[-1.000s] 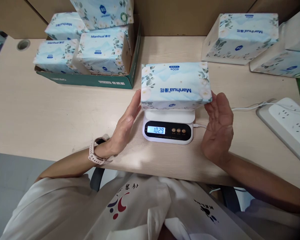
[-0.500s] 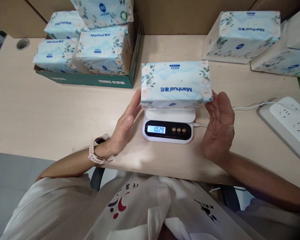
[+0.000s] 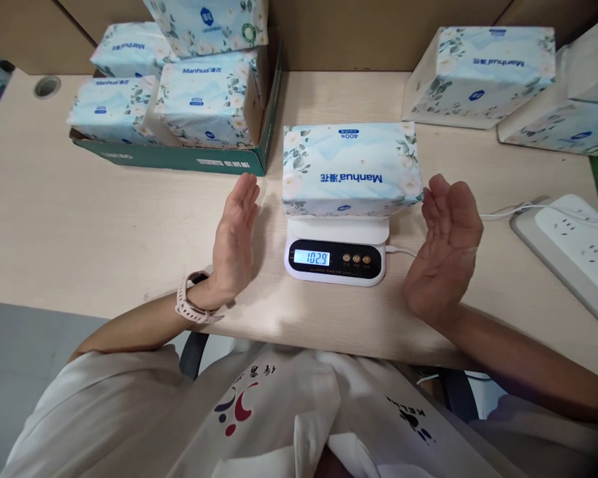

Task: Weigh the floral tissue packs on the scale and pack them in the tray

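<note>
A blue-and-white floral tissue pack, marked Manhua, rests on a white digital scale. The lit display reads 102.9. To the left of the pack, my left hand stands on edge with fingers stretched out and holds nothing; a gap separates it from the pack. On the other side my right hand is open, palm turned inward, its fingertips close to the pack's right edge. Whether those fingertips still touch the pack I cannot tell. A pale pink watch strap circles my left wrist.
A green-sided carton with several tissue packs stands at the back left. More tissue packs sit at the back right. A white power strip lies on the right, and a cable runs from the scale. Behind is a brown panel.
My left hand has moved left, away from the tissue pack's side. My right hand has shifted slightly to the right. The pack and the reading of 102.9 stay the same.
</note>
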### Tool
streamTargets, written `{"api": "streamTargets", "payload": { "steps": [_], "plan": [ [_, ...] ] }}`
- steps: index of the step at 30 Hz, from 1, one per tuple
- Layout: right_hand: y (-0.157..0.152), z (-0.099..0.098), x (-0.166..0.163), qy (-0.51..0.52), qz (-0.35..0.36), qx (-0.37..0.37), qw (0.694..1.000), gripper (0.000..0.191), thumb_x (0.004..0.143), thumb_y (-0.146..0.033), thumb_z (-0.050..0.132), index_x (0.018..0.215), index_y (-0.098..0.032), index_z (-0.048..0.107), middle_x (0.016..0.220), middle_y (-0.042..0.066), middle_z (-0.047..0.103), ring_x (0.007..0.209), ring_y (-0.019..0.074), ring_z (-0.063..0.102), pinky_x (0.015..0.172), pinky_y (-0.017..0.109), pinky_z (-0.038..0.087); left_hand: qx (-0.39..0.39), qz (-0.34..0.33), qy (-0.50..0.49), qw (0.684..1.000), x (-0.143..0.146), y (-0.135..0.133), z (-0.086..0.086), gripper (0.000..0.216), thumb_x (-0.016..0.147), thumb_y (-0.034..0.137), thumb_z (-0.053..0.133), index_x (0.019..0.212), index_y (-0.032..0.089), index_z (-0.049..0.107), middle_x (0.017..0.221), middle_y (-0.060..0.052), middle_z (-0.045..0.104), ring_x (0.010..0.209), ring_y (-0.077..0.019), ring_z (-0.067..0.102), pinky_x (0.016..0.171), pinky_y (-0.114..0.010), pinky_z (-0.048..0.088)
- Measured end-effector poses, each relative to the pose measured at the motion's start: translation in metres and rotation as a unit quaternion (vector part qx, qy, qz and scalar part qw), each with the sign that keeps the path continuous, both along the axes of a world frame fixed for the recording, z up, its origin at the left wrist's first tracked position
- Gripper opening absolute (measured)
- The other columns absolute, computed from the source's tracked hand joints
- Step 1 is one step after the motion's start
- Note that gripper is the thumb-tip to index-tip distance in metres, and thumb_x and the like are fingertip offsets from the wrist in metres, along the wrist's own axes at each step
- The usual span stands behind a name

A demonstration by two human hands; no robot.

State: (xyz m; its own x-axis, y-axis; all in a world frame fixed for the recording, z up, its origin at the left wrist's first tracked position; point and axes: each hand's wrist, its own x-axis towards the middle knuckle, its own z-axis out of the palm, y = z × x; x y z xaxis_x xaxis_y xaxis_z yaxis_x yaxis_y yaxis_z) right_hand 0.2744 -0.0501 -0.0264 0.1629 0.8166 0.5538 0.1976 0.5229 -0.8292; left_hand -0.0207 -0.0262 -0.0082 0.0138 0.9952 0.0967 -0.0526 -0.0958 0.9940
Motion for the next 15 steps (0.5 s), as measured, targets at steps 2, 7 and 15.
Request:
{"api": "streamTargets", "payload": {
  "steps": [2, 7, 15],
  "plan": [
    [0.0002, -0.0001, 0.0002, -0.005, 0.012, 0.008, 1.000, 0.060, 0.110, -0.056, 0.033, 0.165, -0.040, 0.052, 0.171, 0.000, 0.056, 0.165, 0.0274, 0.048, 0.143, 0.062, 0.026, 0.005, 0.003, -0.003, 1.000, 0.0012, 0.0002, 0.0009, 0.070, 0.102, 0.084, 0.045, 0.154, 0.041, 0.062, 0.175, -0.001, 0.052, 0.171, -0.0350, 0.036, 0.143, -0.058, 0.027],
    [0.0014, -0.0037, 0.0020, -0.019, 0.013, 0.013, 1.000, 0.062, 0.109, -0.059, 0.030, 0.164, -0.041, 0.051, 0.170, 0.002, 0.055, 0.164, 0.0315, 0.049, 0.138, 0.066, 0.034, 0.007, 0.008, -0.003, 1.000, 0.0047, 0.0003, 0.0037, 0.075, 0.097, 0.090, 0.048, 0.149, 0.038, 0.065, 0.170, -0.005, 0.056, 0.169, -0.0378, 0.039, 0.142, -0.062, 0.028],
    [0.0008, -0.0049, 0.0041, 0.006, -0.023, -0.030, 0.999, 0.066, 0.103, -0.067, 0.041, 0.158, -0.035, 0.057, 0.165, 0.006, 0.061, 0.161, 0.0324, 0.052, 0.139, 0.067, 0.031, 0.004, 0.007, -0.015, 1.000, 0.0046, 0.0018, 0.0032, 0.074, 0.097, 0.090, 0.051, 0.145, 0.035, 0.067, 0.165, -0.007, 0.061, 0.166, -0.0382, 0.044, 0.141, -0.061, 0.033]
  ]
}}
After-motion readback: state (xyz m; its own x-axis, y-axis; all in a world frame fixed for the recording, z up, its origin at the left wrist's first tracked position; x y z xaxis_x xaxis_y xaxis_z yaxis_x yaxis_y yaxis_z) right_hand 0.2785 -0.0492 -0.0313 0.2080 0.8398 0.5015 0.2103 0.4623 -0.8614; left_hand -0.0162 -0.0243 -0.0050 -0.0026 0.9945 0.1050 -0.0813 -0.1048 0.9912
